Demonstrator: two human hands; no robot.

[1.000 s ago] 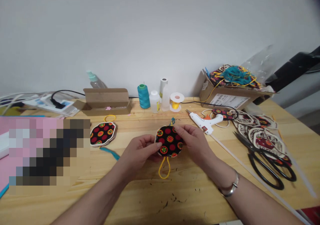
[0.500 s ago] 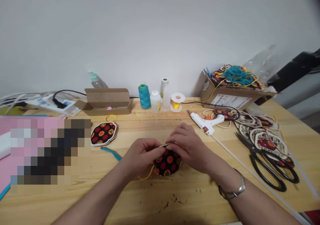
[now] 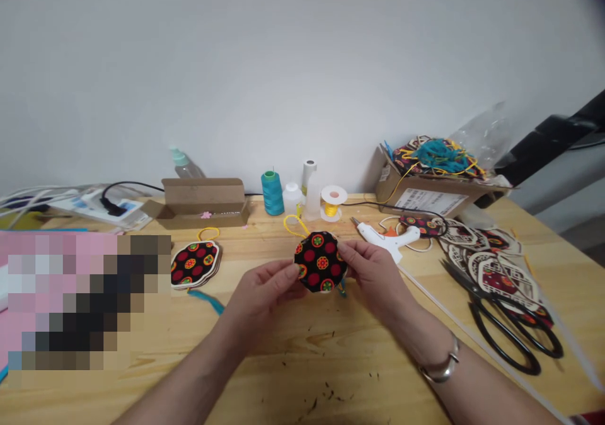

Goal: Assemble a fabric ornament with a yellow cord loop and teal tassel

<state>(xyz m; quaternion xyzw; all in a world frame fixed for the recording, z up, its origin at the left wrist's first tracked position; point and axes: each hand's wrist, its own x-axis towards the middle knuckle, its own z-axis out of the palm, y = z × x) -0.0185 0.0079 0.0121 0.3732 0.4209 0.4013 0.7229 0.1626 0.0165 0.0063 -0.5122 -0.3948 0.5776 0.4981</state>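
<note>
Between my two hands is a black fabric-covered ornament with red, orange and green flower patterns. A yellow cord loop sticks up from its upper left, and a bit of teal thread shows below its right side. My left hand pinches the left edge, thumb on the face. Opposite it, my right hand pinches the right edge. The fingers behind the ornament are partly hidden. To the left lies a stack of similar patterned ornaments with pale borders, a yellow loop and a teal tassel.
A white glue gun lies right of my hands, near black scissors and several cut-out pieces. Along the wall stand a teal thread cone, bottles, a yellow cord spool, an open cardboard box and a filled carton.
The ornament has been raised from near the table and turned, so its yellow loop now points up and away. My hands have moved apart to its opposite edges.
</note>
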